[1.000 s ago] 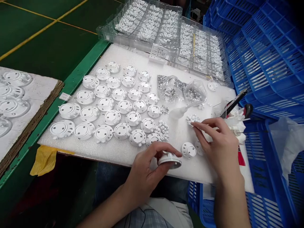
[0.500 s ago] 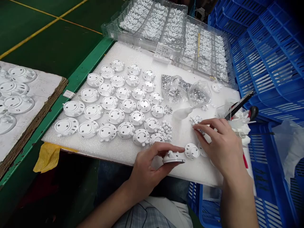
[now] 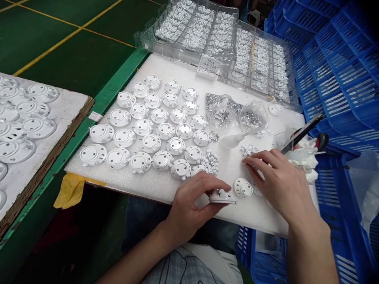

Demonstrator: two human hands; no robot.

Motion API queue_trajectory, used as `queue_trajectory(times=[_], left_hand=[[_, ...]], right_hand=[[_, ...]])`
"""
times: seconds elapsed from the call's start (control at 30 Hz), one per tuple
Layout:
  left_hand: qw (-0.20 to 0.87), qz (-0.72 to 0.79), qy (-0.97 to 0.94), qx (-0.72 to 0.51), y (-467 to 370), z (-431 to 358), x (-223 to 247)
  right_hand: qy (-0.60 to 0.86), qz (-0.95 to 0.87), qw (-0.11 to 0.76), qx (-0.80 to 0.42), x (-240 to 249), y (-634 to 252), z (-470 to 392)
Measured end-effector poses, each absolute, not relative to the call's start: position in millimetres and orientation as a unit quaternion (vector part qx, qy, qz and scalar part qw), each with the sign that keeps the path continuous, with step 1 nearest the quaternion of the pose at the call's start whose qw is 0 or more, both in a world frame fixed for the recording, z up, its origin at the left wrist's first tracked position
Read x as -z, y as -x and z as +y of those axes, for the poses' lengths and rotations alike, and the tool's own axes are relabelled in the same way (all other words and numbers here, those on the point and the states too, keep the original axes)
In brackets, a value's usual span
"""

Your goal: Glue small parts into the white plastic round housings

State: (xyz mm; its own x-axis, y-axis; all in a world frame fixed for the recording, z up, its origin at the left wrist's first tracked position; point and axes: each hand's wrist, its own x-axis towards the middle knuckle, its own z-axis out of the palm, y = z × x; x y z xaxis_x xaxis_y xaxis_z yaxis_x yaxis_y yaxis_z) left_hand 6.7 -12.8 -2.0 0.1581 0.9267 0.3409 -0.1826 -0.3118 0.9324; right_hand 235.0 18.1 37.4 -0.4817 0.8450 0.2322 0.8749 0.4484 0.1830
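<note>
My left hand [image 3: 189, 203] pinches a white round plastic part [image 3: 222, 197] by its edge, between thumb and fingers, with its raised side up. My right hand [image 3: 284, 187] hovers low over the foam sheet, thumb and fingertips drawn together beside a small pile of white plastic pieces [image 3: 248, 149]. Whatever those fingertips hold is too small to make out. Just below them lies another white round part [image 3: 243, 187]; a further one is partly covered by the right hand. Rows of similar round parts [image 3: 165, 131] fill the left of the foam.
Two clear bags of small metal pieces [image 3: 251, 115] and a white squeeze bottle [image 3: 229, 141] lie mid-sheet. More white bits [image 3: 209, 161] sit left. Clear trays [image 3: 189, 43] of white parts stand behind. Blue crates [image 3: 334, 71] and black-handled tools [image 3: 321, 141] are on the right.
The whole view has shifted slightly to the right across the picture. My right fingertips have drawn in over the small metal pieces seen beneath them before. The left hand keeps its hold.
</note>
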Motion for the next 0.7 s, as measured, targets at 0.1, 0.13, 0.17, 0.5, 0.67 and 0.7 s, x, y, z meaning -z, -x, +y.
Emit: queue_trajectory(times=[0.1,0.13,0.17,0.5,0.67,0.7], left_hand=[[0.491,0.348,-0.588,-0.540,-6,-14,-1],[0.491,0.360,-0.588,-0.533,-6,-14,-2],[0.493,0.372,-0.584,-0.527,-6,-15,-3],[0.502,0.358,-0.582,-0.530,-9,-15,0],[0.484,0.348,-0.602,-0.531,-10,-15,1],[0.482,0.349,-0.604,-0.530,-10,-15,1]], right_hand=[[0.521,-0.842,0.050,0.135,-35,-239,17],[0.520,-0.841,0.055,0.138,-35,-240,17],[0.518,-0.842,0.069,0.135,-35,-240,16],[0.465,-0.704,0.431,-0.318,-45,-206,-12],[0.446,-0.695,0.399,-0.398,-42,-197,-17],[0.447,-0.695,0.394,-0.402,-42,-196,-18]])
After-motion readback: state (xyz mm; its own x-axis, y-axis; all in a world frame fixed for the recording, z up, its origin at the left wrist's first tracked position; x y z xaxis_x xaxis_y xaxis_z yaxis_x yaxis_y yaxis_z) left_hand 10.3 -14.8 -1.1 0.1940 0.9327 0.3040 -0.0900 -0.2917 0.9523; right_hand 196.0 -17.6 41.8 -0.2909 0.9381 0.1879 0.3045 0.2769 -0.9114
